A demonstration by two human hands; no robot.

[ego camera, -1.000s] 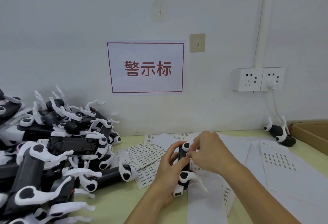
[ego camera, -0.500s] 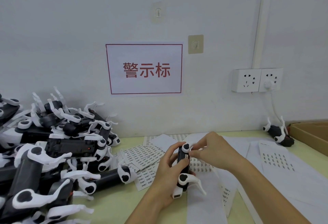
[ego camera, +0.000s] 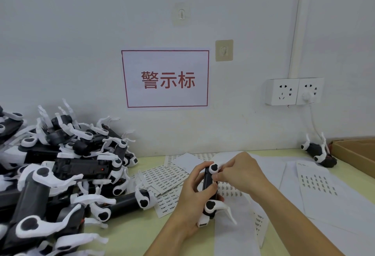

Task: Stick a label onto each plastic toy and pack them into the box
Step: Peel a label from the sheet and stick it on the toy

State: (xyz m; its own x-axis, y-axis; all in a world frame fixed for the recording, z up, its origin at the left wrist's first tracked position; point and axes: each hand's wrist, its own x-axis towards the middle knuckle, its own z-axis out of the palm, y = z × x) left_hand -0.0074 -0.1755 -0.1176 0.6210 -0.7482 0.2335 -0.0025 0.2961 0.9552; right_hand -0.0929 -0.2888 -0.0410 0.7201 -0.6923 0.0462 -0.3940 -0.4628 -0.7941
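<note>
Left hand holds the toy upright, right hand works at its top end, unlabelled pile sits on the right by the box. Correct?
Not quite. In the head view the pile sits on the left, away from the box. The left hand does hold the toy upright, right hand at its top end.

A white wall sign with red Chinese characters hangs above the counter, two adhesive hooks beside it, a double socket further right.
</note>
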